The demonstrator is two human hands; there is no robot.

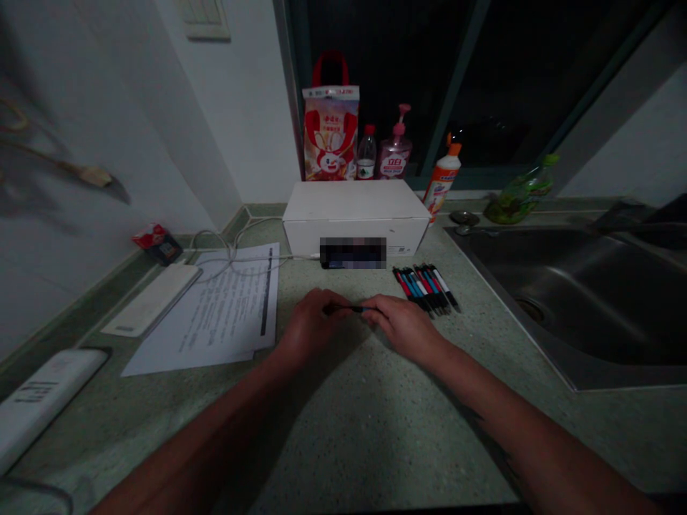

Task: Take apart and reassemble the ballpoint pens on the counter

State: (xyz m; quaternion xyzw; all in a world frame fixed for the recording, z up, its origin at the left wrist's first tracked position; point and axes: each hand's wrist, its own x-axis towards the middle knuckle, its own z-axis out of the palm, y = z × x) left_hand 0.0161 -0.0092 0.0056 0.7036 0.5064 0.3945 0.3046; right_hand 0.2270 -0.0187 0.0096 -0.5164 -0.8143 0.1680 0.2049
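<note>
Left hand (pixel 313 323) and right hand (pixel 401 323) pinch opposite ends of a dark pen (pixel 356 309) — row of pens (pixel 425 289) beyond, at one o'clock

green counter (pixel 343 436) with pens (pixel 426 287), papers (pixel 230 307)

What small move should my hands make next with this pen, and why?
I'd probably ease the left hand back while the right hand holds the pen: fingers hide its ends, so whether it's whole can't be told, and the other pens lie nearer the right hand.
</note>
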